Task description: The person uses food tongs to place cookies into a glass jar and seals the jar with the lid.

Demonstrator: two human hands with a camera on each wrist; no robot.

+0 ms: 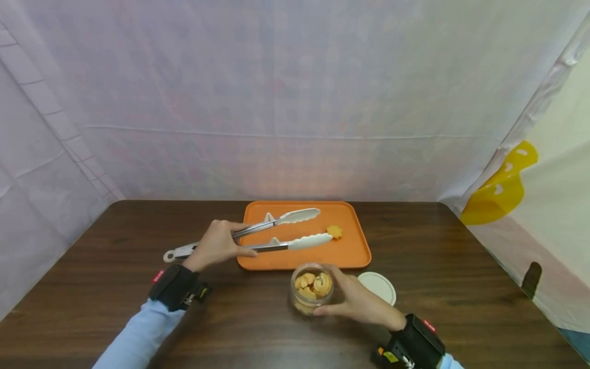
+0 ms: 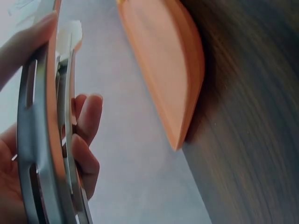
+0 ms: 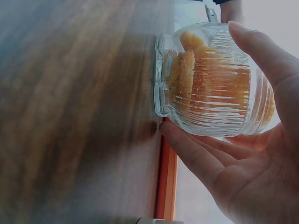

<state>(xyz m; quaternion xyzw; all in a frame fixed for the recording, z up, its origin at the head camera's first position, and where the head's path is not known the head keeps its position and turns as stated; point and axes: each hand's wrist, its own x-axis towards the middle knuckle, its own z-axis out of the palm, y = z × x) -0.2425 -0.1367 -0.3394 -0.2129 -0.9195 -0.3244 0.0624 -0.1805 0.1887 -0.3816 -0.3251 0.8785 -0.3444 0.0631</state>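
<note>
My left hand (image 1: 220, 243) holds metal tongs (image 1: 271, 246) with white scalloped tips. The tongs' arms are spread apart over the orange tray (image 1: 357, 254). On the tray lies a yellow flower-shaped cookie (image 1: 334, 232), close by the lower tip; whether they touch I cannot tell. In the left wrist view, thumb and fingers lie on either side of the tongs (image 2: 39, 121). My right hand (image 1: 361, 302) grips a ribbed glass jar (image 3: 215, 116) from its right side, thumb and fingers around it. Golden cookies (image 1: 322, 283) fill the lidless jar, which stands upright in front of the tray.
A round white lid (image 1: 379, 288) lies on the brown wooden table (image 1: 258, 333), behind my right wrist. Pale cloth (image 1: 286, 102) hangs behind the table. On the right-hand cloth is a yellow curved shape (image 1: 500, 189).
</note>
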